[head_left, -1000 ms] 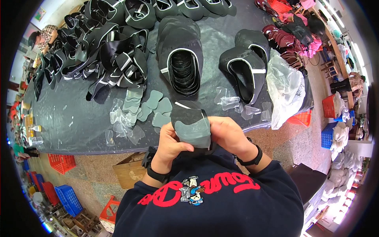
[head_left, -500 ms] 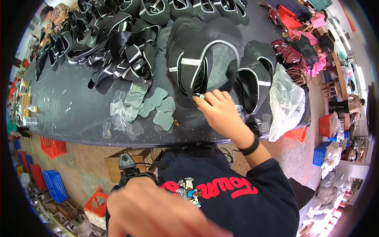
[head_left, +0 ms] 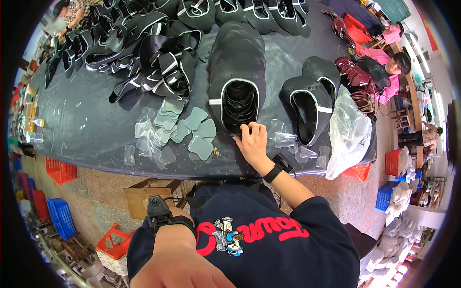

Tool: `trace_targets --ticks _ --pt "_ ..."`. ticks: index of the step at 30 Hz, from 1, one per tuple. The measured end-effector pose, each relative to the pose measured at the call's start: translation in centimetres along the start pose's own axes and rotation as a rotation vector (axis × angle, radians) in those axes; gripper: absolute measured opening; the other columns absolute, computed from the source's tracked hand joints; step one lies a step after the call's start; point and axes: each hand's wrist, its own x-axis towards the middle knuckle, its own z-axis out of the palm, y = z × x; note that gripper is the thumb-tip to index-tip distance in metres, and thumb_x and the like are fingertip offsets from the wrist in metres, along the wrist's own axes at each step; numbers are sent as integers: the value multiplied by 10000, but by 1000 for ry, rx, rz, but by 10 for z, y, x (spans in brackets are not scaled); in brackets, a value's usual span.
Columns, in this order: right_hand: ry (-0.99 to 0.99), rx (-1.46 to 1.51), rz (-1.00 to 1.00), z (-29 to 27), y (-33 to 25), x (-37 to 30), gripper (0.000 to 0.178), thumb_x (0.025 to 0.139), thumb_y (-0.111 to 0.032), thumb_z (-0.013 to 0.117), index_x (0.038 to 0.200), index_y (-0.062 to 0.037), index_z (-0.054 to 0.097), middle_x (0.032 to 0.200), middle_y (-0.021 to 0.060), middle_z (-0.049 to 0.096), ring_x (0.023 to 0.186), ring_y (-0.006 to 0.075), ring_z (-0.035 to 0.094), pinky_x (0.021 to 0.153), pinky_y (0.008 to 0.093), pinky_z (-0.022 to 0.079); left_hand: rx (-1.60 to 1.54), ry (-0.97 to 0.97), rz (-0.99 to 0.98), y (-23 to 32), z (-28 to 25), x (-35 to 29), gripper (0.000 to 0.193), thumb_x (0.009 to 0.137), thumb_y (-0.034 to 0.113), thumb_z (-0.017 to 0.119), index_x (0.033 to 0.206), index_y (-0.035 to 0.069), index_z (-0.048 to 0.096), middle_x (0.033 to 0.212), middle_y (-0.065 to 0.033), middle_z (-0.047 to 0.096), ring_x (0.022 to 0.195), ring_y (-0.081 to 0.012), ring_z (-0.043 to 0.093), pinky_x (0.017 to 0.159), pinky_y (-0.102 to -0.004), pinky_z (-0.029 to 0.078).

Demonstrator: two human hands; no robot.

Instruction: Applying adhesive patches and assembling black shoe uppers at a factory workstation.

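A stack of nested black shoe uppers (head_left: pixel 236 65) with pale trim lies in the middle of the table, its opening toward me. At its near end is my right hand (head_left: pixel 253 145), fingers bent over the edge of the nearest upper and thumb at the left. To its right, two more black uppers (head_left: pixel 307 108) rest together. My left hand (head_left: pixel 185 273) is low in front of my body, cut by the lower edge; its fingers are mostly hidden. Left of the stack lie grey-green pads (head_left: pixel 199 147) and clear plastic pieces (head_left: pixel 161 156).
Many black uppers (head_left: pixel 168 72) are heaped at the left and along the far side. A white plastic bag (head_left: pixel 350 134) sits at the table's right edge, beside dark red uppers (head_left: pixel 353 74). A person in pink (head_left: pixel 384 86) is at the right. Red and blue crates (head_left: pixel 66 224) stand on the floor.
The upper my right hand held raised over the stack now lies flat on it. That hand has come down toward the near edge. My left hand has moved lower and closer to my body.
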Motion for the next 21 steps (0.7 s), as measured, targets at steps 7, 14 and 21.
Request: trace_targets --ticks 7,14,21 --pt "89 40 16 32 2 23 321 613 -169 703 838 -75 494 906 109 452 851 284 447 748 387 381 212 -30 61 15 -8 -8 148 826 41 549 896 63 677 1034 -60 612 996 -179 565 763 -311 429" --pt "-177 363 -199 18 -60 -1 431 657 -237 684 1013 -47 531 963 99 489 908 260 460 763 364 367 663 685 -303 16 -58 -83 229 776 135 481 766 -69 585 786 -178 604 734 -264 582 692 -357 460" --pt "-238 355 -11 35 -89 -13 477 636 -192 712 1049 -31 537 917 79 490 862 250 464 723 360 375 1427 1441 -749 -14 -152 -217 312 784 8 474 1090 -26 522 1128 -129 533 1061 -212 498 914 -298 368"
